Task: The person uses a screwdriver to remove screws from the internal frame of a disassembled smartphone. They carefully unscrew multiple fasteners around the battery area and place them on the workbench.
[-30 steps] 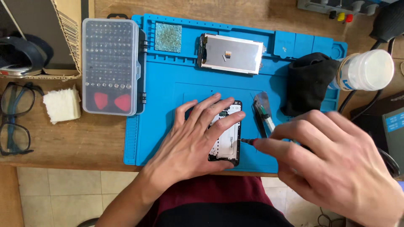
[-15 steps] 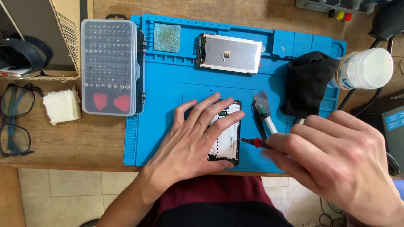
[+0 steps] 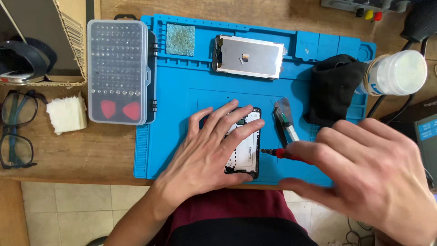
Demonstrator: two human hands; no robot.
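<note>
Left hand (image 3: 207, 150) spread flat, pinning an opened phone (image 3: 246, 146) on the blue mat (image 3: 182, 114). At three o'clock, the right hand (image 3: 368, 173) pinches a red-handled screwdriver (image 3: 280, 154) — tip at the phone's edge. Light, thin, likely fragile — best gripped by its frame.

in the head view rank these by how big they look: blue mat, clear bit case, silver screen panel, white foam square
1. blue mat, by far the largest
2. clear bit case
3. silver screen panel
4. white foam square, the smallest

All four lie flat at about bench level, so nearness to the camera hardly skews the ranking.
</note>
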